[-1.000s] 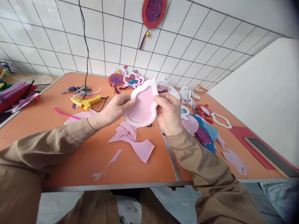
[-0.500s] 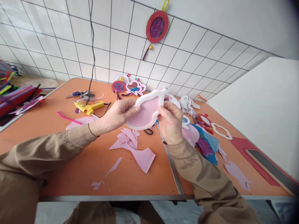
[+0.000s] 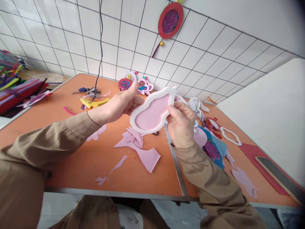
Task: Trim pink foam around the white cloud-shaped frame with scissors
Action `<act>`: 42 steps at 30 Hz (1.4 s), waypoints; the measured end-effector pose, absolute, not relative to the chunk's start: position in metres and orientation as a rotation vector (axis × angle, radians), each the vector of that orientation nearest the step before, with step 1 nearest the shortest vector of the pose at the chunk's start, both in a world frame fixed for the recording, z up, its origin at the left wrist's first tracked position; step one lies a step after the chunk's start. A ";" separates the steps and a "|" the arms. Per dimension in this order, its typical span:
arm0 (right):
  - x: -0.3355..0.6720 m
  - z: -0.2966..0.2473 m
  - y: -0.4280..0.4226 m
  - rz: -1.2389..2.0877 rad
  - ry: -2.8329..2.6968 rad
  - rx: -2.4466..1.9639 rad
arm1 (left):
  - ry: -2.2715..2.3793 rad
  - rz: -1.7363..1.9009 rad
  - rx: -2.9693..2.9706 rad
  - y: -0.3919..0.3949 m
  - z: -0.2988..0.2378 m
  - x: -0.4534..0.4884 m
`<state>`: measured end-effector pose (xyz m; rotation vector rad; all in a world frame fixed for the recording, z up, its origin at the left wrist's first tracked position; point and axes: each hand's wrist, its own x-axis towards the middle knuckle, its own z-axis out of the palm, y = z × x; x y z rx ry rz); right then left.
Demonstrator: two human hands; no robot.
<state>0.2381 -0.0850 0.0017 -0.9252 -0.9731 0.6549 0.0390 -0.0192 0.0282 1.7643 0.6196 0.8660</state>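
Observation:
My right hand (image 3: 182, 124) pinches the right edge of a gourd-shaped pink felt piece (image 3: 152, 111) with a white foam border (image 3: 143, 128), thumb on the front. The piece is held tilted above the table. At its left side is my left hand (image 3: 120, 105), with the thumb raised off the border and the fingers apart from it. Those fingertips lie close to or partly behind the left edge; I cannot tell whether they touch it. Below the piece, pink felt scraps (image 3: 149, 160) lie on the orange table (image 3: 78, 162).
A yellow glue gun (image 3: 94, 103) lies at the left, near a blue-handled tool (image 3: 79, 90). Finished felt ornaments (image 3: 125, 84) lean at the wall. Blue cloth (image 3: 215, 149), a white cutout frame (image 3: 230, 136) and a dark board (image 3: 276, 173) lie at right.
My left thumb has lifted off the white border and that hand has loosened. The piece stays in my right hand, turned slightly. The view has shifted a little.

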 end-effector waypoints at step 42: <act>0.224 -0.009 -0.096 0.801 -1.100 -0.918 | 0.585 0.744 1.728 -0.034 0.024 0.044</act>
